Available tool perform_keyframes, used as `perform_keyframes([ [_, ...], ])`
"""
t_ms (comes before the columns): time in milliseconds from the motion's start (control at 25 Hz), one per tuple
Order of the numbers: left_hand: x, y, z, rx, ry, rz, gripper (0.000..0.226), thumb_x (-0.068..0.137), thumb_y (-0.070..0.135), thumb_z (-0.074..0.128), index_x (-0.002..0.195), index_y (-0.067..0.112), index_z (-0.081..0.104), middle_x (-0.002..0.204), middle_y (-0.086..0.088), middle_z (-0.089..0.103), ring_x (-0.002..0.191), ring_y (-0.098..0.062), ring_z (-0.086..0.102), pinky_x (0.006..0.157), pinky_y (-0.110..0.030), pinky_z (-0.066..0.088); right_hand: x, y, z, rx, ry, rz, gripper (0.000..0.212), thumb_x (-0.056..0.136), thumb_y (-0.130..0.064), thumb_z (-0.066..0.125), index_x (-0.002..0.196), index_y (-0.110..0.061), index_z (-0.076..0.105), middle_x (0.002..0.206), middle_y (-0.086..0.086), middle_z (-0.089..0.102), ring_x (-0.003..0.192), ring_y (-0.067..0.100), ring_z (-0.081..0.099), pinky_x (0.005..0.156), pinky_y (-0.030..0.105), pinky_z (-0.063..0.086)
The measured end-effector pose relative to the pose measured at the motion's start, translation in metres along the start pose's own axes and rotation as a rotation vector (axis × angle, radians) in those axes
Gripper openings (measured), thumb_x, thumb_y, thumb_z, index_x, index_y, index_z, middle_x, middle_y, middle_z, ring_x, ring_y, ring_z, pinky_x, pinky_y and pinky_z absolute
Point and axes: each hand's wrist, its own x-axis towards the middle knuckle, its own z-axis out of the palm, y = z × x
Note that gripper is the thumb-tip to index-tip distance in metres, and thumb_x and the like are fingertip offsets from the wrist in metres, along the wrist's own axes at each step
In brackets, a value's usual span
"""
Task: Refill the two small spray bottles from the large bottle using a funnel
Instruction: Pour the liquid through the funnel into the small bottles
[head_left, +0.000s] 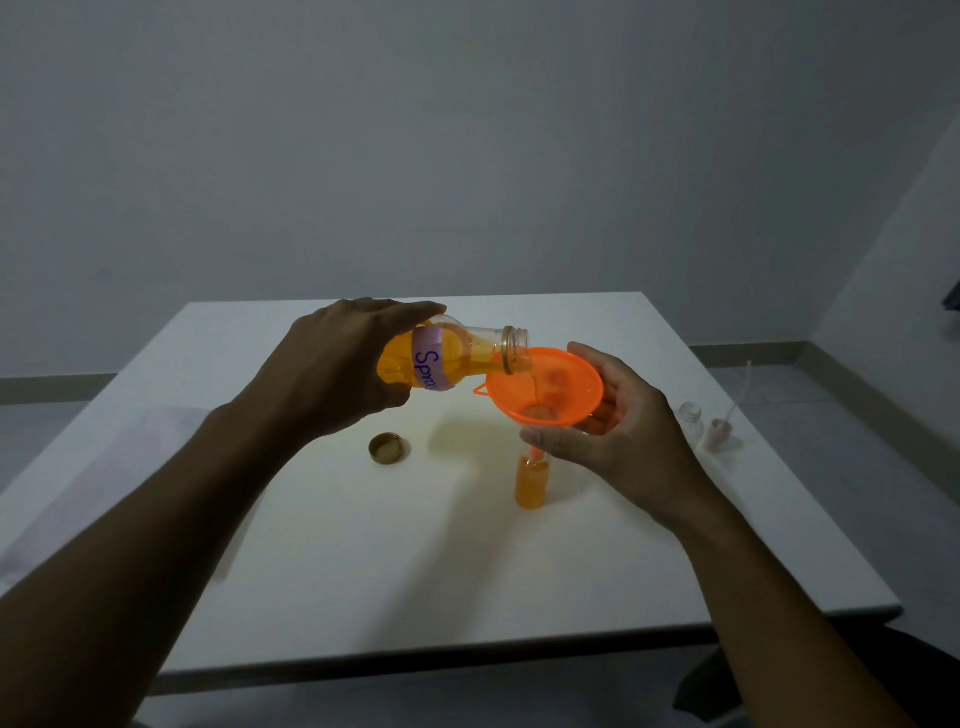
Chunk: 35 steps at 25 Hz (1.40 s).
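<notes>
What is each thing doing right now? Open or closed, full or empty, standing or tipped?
large bottle: uncapped, tipped, part full, gripped by left hand.
small bottle: upright, open, nearly full.
funnel: spout in the small bottle, taking orange liquid, held by right hand.
second small bottle: upright, open, looks empty.
gold cap: off, lying inside-up on table.
spray top: off, beside the second small bottle.

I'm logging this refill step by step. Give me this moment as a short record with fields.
left hand: grips large bottle, tilted, mouth over funnel, pouring
right hand: holds funnel
funnel: spout in small bottle
small bottle: upright, mostly full, orange liquid
second bottle: open, looks empty, far right
spray head: beside second bottle
cap: on table
</notes>
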Motion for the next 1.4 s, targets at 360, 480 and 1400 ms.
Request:
perform_keyframes([
  [360, -0.002, -0.001, 0.001, -0.058, 0.010, -0.014, 0.085, 0.061, 0.022, 0.086, 0.137, 0.026, 0.048, 0.122, -0.004, 0.066, 0.100, -0.030, 0.064, 0.076, -0.042, 0.056, 0.000, -0.001, -0.001, 0.009, 0.000, -0.003, 0.102, 0.059, -0.044, 0.086, 0.148, -0.026, 0.040, 0.141, -0.007, 0.051, 0.124, 0.014, 0.055, 0.095, 0.032, 0.057],
  [480, -0.004, 0.000, 0.005, -0.171, 0.014, -0.022, 0.083, 0.062, 0.022, 0.088, 0.136, 0.022, 0.050, 0.119, -0.005, 0.067, 0.098, -0.027, 0.065, 0.076, -0.043, 0.057, 0.000, -0.002, -0.002, 0.028, 0.007, -0.001, 0.104, 0.058, -0.045, 0.087, 0.148, -0.025, 0.039, 0.142, -0.006, 0.051, 0.125, 0.016, 0.055, 0.098, 0.038, 0.056],
  [1400, -0.013, 0.015, 0.007, -0.353, 0.080, -0.163, 0.077, 0.064, 0.020, 0.088, 0.132, 0.014, 0.054, 0.113, -0.008, 0.069, 0.091, -0.018, 0.064, 0.073, -0.022, 0.044, 0.002, -0.009, -0.005, 0.119, 0.077, -0.007, 0.101, 0.058, -0.048, 0.084, 0.147, -0.029, 0.041, 0.137, -0.013, 0.052, 0.118, 0.004, 0.056, 0.084, 0.018, 0.056],
])
